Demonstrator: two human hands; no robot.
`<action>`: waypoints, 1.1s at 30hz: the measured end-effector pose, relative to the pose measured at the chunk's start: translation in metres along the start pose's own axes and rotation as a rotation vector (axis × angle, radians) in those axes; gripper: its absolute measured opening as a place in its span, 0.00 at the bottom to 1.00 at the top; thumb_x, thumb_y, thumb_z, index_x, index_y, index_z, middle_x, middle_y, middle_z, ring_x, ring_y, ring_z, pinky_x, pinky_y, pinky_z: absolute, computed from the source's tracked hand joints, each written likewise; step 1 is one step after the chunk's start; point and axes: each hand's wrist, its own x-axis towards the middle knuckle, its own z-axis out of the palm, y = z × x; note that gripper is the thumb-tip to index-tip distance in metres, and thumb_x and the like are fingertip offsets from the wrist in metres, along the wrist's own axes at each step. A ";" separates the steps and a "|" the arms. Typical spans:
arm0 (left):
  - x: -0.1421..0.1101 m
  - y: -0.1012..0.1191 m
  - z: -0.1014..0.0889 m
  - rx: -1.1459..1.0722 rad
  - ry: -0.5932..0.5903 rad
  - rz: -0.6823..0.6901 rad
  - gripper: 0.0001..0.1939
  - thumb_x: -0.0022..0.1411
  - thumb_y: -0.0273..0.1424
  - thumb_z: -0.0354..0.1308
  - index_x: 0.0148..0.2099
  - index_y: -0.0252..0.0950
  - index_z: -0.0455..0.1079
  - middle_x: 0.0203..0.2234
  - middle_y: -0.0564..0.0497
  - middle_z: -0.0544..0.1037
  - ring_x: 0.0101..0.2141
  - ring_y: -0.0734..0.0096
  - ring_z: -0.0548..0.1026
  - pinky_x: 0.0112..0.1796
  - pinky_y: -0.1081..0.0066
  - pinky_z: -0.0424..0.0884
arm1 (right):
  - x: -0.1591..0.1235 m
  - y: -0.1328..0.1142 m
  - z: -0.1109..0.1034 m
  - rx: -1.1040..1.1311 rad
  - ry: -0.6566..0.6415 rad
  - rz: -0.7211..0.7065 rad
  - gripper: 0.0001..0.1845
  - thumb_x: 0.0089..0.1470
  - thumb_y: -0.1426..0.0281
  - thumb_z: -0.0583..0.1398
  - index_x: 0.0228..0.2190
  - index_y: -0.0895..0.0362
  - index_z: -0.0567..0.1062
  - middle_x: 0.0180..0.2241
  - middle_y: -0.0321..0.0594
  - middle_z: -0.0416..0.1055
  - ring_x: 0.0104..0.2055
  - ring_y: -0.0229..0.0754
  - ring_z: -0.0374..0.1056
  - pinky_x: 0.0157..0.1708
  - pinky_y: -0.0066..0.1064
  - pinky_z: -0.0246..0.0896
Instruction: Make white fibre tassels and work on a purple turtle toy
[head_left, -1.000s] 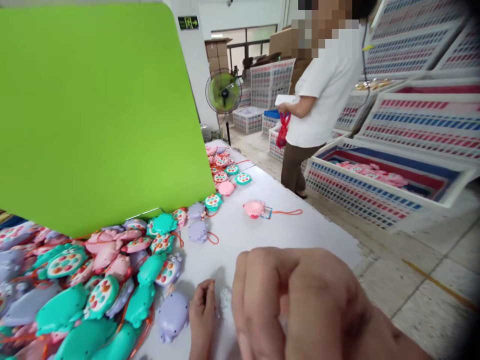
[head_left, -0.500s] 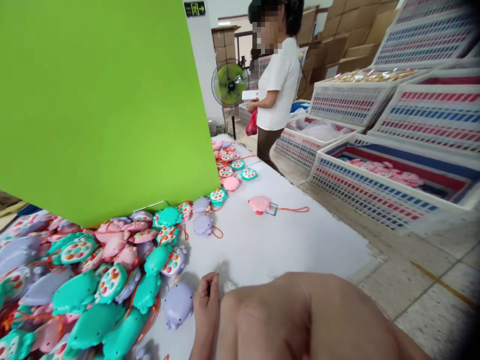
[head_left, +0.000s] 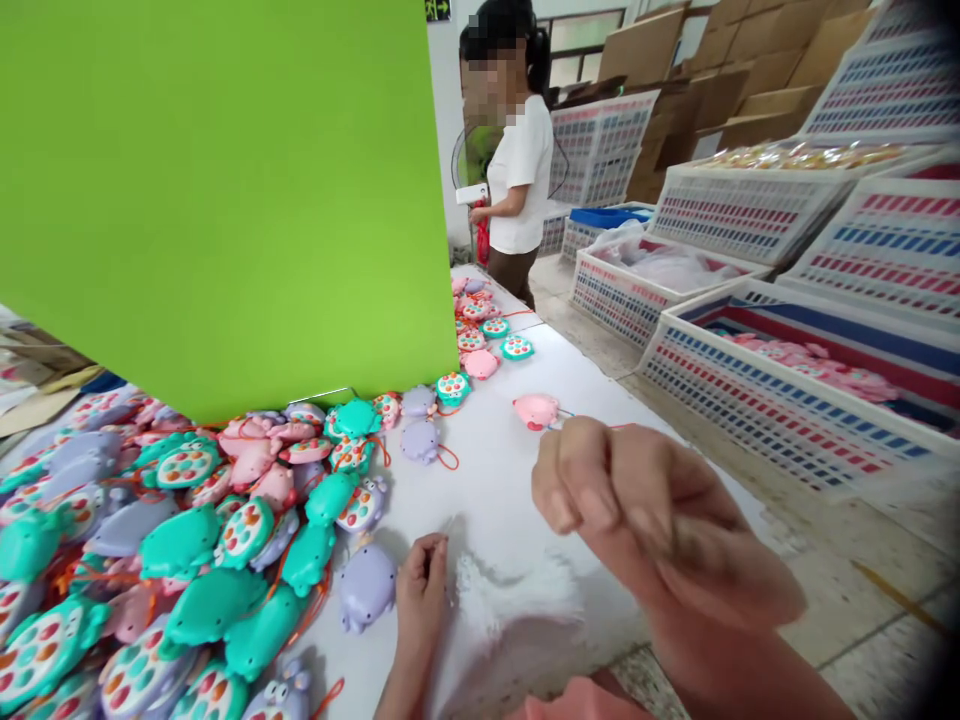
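My left hand [head_left: 420, 585] rests on the white table [head_left: 510, 480], fingers curled and pinched on a thin clear plastic film or bag [head_left: 510, 590] that lies spread in front of me. My right hand [head_left: 630, 505] is raised above the table, fingers curled into a loose fist, pinching what looks like the same clear film; I cannot make out more. A purple animal-shaped toy [head_left: 366, 585] lies just left of my left hand. A pink toy [head_left: 535, 409] with an orange cord lies alone further out on the table.
A heap of teal, pink and purple toys [head_left: 187, 520] covers the table's left side. A green panel [head_left: 225, 190] stands behind it. A person in a white shirt [head_left: 517, 170] stands at the far end. White crates [head_left: 795, 400] with pink toys line the right, stacked at the back.
My right hand rose from low in front of the camera and now sits higher and further out. The view swung right; the standing person now appears further left. My left hand stayed put.
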 end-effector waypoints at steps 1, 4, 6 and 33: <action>0.000 -0.001 0.001 -0.013 -0.016 0.003 0.29 0.51 0.56 0.52 0.34 0.32 0.73 0.16 0.53 0.67 0.17 0.74 0.63 0.19 0.75 0.61 | 0.001 0.007 -0.007 -0.016 0.010 -0.026 0.07 0.52 0.64 0.62 0.25 0.52 0.73 0.27 0.37 0.66 0.30 0.40 0.63 0.32 0.32 0.61; 0.000 -0.006 0.002 -0.042 -0.046 -0.011 0.29 0.52 0.56 0.52 0.35 0.32 0.72 0.16 0.54 0.66 0.16 0.75 0.62 0.18 0.75 0.59 | 0.000 0.029 -0.028 -0.178 0.003 0.009 0.05 0.55 0.66 0.59 0.30 0.53 0.74 0.29 0.38 0.67 0.33 0.41 0.63 0.34 0.33 0.59; 0.000 -0.008 0.002 -0.045 -0.047 -0.025 0.29 0.52 0.56 0.52 0.36 0.32 0.72 0.16 0.54 0.65 0.16 0.75 0.62 0.18 0.75 0.59 | -0.007 0.045 -0.039 -0.352 -0.049 0.143 0.06 0.57 0.67 0.57 0.32 0.55 0.73 0.31 0.39 0.67 0.34 0.41 0.63 0.34 0.32 0.58; -0.001 -0.019 0.012 -0.169 -0.021 0.033 0.25 0.57 0.52 0.51 0.35 0.33 0.69 0.17 0.57 0.61 0.18 0.77 0.57 0.20 0.76 0.57 | -0.150 0.205 -0.092 -1.777 -0.545 0.013 0.13 0.40 0.69 0.69 0.27 0.57 0.72 0.31 0.40 0.68 0.35 0.49 0.59 0.37 0.40 0.49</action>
